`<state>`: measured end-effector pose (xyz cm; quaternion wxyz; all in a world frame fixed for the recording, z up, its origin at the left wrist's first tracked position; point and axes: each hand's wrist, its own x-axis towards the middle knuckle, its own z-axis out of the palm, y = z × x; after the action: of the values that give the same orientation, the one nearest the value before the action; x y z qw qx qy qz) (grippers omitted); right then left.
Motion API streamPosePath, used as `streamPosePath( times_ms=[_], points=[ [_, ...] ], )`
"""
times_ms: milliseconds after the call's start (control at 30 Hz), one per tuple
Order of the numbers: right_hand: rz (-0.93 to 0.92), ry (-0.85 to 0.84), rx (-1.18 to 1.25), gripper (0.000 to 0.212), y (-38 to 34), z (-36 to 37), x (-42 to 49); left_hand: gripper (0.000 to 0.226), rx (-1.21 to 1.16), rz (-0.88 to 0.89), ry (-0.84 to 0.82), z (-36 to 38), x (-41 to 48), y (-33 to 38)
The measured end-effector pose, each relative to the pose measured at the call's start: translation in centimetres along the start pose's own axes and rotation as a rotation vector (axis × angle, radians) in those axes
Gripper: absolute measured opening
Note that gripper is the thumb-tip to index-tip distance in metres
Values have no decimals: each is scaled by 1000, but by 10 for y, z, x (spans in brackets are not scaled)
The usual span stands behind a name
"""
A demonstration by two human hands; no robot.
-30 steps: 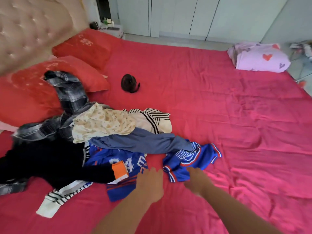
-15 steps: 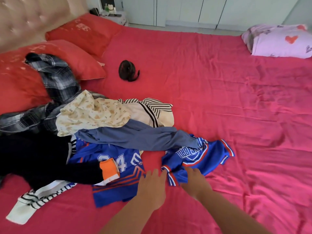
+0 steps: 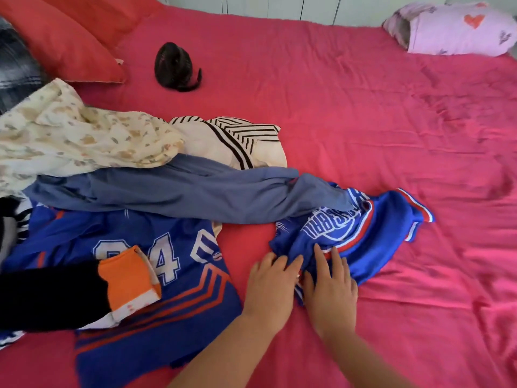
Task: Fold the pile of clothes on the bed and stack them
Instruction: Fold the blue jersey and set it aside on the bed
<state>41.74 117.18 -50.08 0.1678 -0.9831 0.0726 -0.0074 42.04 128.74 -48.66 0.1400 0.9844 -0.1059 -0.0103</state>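
I see both hands down on the small blue garment with red-and-white trim (image 3: 361, 228), which lies crumpled on the red bed (image 3: 391, 135). It spreads from under the fingers outward, away from me and to the right. The left hand (image 3: 272, 278) has its fingers close together, laid on the garment's near left edge. The right hand (image 3: 331, 281) rests just beside it, fingers slightly spread and flat on the cloth. I cannot see either thumb.

Just beyond the fingertips a grey-blue garment (image 3: 195, 191) stretches leftward, its end draped over the small blue garment. Left of the left fingers lies a blue jersey (image 3: 156, 261) with white numbers, and a black sleeve with an orange cuff (image 3: 126, 278) rests across it. Farther beyond, a cream printed garment (image 3: 78, 141) and a striped cream one (image 3: 240, 138) lie against the grey-blue garment. Well beyond the fingers sit a dark round thing (image 3: 174, 67), a red pillow (image 3: 64, 43) and a lilac pillow (image 3: 453, 32).
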Motion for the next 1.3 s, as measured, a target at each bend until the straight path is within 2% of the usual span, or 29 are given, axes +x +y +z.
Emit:
streamPosePath(
  times_ms=[67,167,267,367,467,533,633,733,800,900,967,1033,1100,1233,1300],
  points=[
    [-26,116,10,47,3,13,-2,44,29,59,184,12,-1,-3],
    [-59,181,40,44,9,22,-1,35,36,99,299,20,4,-6],
    [-95,186,181,43,13,20,-1,26,66,67,275,14,4,-2],
    [-67,262,464,36,12,1,-10,19,60,45,283,0,-10,3],
    [-37,296,657,34,8,-26,-33,34,7,39,251,-10,-30,3],
    [21,299,807,36,3,-49,-52,33,6,5,232,-22,-52,6],
    [127,238,1060,33,-2,-93,-72,27,4,-8,213,-40,-92,16],
    [190,134,1199,17,-5,-134,-91,25,-10,-9,131,-51,-131,27],
    [166,91,1158,21,-5,-149,-110,29,-15,42,20,-52,-159,35],
    [52,39,1063,31,-4,-176,-143,48,-100,100,-172,-64,-197,47],
    [-37,-57,1023,42,-4,-202,-161,47,-221,87,-108,-82,-209,52],
    [-165,-159,958,45,-7,-233,-177,42,-295,69,66,-106,-211,56],
    [-310,-198,871,48,-13,-264,-191,46,-352,70,189,-134,-210,59],
    [-536,-311,803,50,-29,-323,-213,68,-433,122,238,-187,-202,71],
    [-620,-387,788,49,-34,-346,-220,68,-394,179,271,-206,-198,77]
  ],
)
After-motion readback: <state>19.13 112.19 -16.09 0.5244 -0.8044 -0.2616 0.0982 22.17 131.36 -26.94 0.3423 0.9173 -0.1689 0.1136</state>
